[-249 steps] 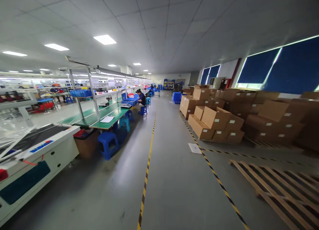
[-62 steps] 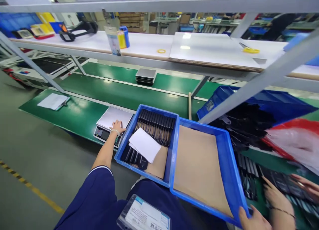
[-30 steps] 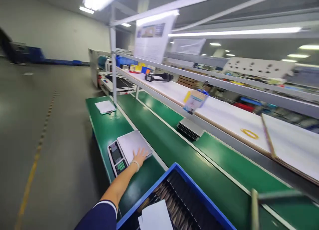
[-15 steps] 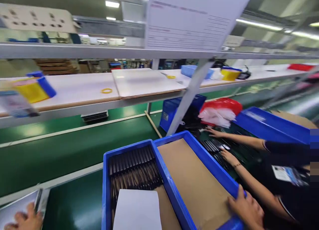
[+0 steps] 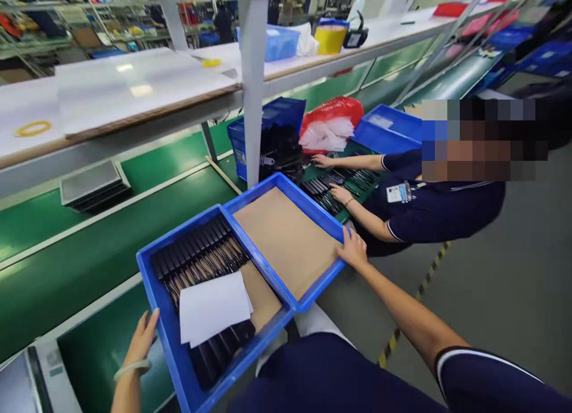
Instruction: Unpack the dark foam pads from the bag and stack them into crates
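Two blue plastic trays sit side by side in front of me. The left tray (image 5: 166, 347) holds rows of black cabled parts (image 5: 201, 249), with white paper sheets (image 5: 214, 309) lying over some of them. A sheet of brown cardboard (image 5: 286, 240) covers the floor of the right tray (image 5: 318, 291). My right hand (image 5: 354, 249) is closed over the right tray's outer rim. At the left tray's outer side is my left hand (image 5: 143, 335), fingers stretched out and apart, their tips at the wall. Whether they press on it I cannot tell.
A co-worker (image 5: 442, 213) at the right handles black parts (image 5: 324, 192) on the green belt (image 5: 179, 207). Beyond stand a blue bin (image 5: 236, 145), a red bag (image 5: 333, 115) and another blue tray (image 5: 388, 127). A metal post (image 5: 253, 91) rises behind the trays; a white shelf (image 5: 27, 100) runs above the belt.
My view has turned right and down. My left hand has moved from a flat panel at the far left to the left tray's side. My right hand stays on the right tray's rim.
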Motion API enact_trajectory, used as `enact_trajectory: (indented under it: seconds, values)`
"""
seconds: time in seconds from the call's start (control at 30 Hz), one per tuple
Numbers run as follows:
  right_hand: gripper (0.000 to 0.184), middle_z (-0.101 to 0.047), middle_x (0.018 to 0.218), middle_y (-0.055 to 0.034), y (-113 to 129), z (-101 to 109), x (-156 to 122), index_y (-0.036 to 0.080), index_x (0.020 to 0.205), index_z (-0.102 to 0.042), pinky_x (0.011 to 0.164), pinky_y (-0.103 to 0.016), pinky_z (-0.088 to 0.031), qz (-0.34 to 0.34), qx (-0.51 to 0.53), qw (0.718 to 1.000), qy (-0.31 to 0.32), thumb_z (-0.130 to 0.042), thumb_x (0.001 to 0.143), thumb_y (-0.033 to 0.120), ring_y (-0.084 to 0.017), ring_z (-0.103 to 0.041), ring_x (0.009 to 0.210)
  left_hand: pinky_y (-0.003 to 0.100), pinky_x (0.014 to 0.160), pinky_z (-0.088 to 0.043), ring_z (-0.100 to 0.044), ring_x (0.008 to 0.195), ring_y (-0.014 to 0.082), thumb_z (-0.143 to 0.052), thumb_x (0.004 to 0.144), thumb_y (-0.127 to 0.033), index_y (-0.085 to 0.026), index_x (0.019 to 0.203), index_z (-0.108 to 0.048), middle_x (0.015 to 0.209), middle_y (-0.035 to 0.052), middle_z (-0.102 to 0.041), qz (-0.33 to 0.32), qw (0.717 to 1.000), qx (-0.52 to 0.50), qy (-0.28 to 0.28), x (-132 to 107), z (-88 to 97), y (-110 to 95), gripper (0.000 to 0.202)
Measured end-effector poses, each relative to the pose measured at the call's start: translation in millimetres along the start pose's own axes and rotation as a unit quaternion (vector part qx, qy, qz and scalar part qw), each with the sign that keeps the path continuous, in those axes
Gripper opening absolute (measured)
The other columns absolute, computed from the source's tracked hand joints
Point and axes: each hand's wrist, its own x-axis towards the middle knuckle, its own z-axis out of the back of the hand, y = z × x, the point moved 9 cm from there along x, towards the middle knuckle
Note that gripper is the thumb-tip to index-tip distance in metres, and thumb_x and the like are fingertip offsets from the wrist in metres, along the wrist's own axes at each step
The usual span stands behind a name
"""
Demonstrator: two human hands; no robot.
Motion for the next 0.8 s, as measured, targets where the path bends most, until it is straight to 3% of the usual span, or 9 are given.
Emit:
enact_trajectory:
  seconds: [0.07,0.1,0.27,0.33,0.4,0.5,0.6,0.73,0.8]
  values:
    - [0.072,-0.032,0.146,-0.0223,-13,-5,-5,0.01,0.145,-0.025,0.105,-0.05,-0.03,0.01,0.032,0.999,0.005,-0.046,0.08,0.032,-0.036,-0.031,0.133,0.036,0.088,-0.052,-0.062,0.107,0.0277,-0.048,0.079,-0.056,-0.014,0.122,-0.056,0.113,0.0133,-0.066,0.025,0.998,-0.028,0.047,-22,-32.2,-11,0.061]
    - [0.071,-0.03,0.147,-0.0227,-21,-6,-10,0.009,0.145,-0.025,0.105,-0.05,-0.031,0.003,0.05,0.999,0.0,-0.045,0.081,0.033,-0.037,-0.03,0.133,0.038,0.088,-0.051,-0.063,0.105,0.0291,-0.05,0.078,-0.053,-0.012,0.115,-0.059,0.108,0.0137,-0.068,0.037,0.999,-0.014,0.038,-29,-36.3,-14,0.056]
    - [0.064,-0.03,0.146,-0.0238,-60,-14,-53,0.003,0.145,-0.024,0.11,-0.044,-0.028,-0.046,0.155,0.985,-0.057,-0.034,0.09,0.036,-0.031,-0.029,0.135,0.045,0.076,-0.052,-0.064,0.087,0.0333,-0.054,0.072,-0.047,-0.017,0.079,-0.059,0.075,0.0095,-0.065,0.027,0.991,0.126,-0.035,-30,-16.1,-21,0.031]
    - [0.056,-0.039,0.14,-0.0229,-75,-32,-78,0.003,0.142,-0.031,0.111,-0.041,-0.027,-0.059,0.181,0.982,-0.014,-0.028,0.091,0.027,-0.028,-0.033,0.133,0.045,0.071,-0.052,-0.063,0.081,0.033,-0.054,0.072,-0.047,-0.02,0.069,-0.053,0.064,0.0063,-0.059,0.013,0.984,0.171,-0.048,-27,-9.2,-24,0.027]
    - [0.05,-0.052,0.128,-0.0196,-87,-59,-111,0.006,0.132,-0.048,0.107,-0.038,-0.033,-0.064,0.2,0.975,0.07,-0.027,0.089,0.017,-0.025,-0.046,0.122,0.044,0.067,-0.051,-0.062,0.075,0.0326,-0.054,0.071,-0.047,-0.022,0.062,-0.048,0.056,0.0042,-0.053,0.01,0.978,0.201,-0.055,-25,-5.2,-25,0.027]
    - [0.042,-0.066,0.1,-0.0091,-94,-98,-164,0.017,0.1,-0.071,0.091,-0.028,-0.044,-0.04,0.229,0.955,0.186,-0.035,0.079,0.007,-0.019,-0.06,0.095,0.046,0.066,-0.052,-0.062,0.07,0.0331,-0.057,0.067,-0.047,-0.023,0.057,-0.046,0.05,0.0033,-0.05,0.023,0.975,0.212,-0.062,-25,-0.1,-21,0.028]
    - [0.04,-0.067,0.089,-0.0044,-95,-130,-207,0.02,0.082,-0.074,0.083,-0.023,-0.046,-0.027,0.253,0.933,0.256,-0.039,0.073,0.003,-0.015,-0.061,0.085,0.047,0.068,-0.053,-0.063,0.069,0.0334,-0.058,0.065,-0.048,-0.024,0.058,-0.048,0.049,0.003,-0.049,0.054,0.973,0.213,-0.071,-24,8.1,-11,0.027]
    - [0.038,-0.068,0.092,-0.0052,-101,-161,-236,0.019,0.08,-0.075,0.085,-0.024,-0.045,-0.046,0.268,0.915,0.297,-0.04,0.075,0.005,-0.016,-0.061,0.087,0.043,0.066,-0.054,-0.063,0.066,0.0307,-0.057,0.064,-0.048,-0.024,0.057,-0.047,0.045,0.0013,-0.047,0.091,0.957,0.253,-0.107,-21,24.6,0,0.027]
    - [0.037,-0.069,0.092,-0.0055,-105,-173,-244,0.019,0.077,-0.075,0.085,-0.025,-0.045,-0.056,0.274,0.907,0.315,-0.041,0.073,0.004,-0.016,-0.061,0.086,0.039,0.058,-0.053,-0.063,0.062,0.0288,-0.054,0.064,-0.048,-0.024,0.056,-0.047,0.039,-0.0004,-0.043,0.049,0.945,0.294,-0.136,-21,31.3,-5,0.026]
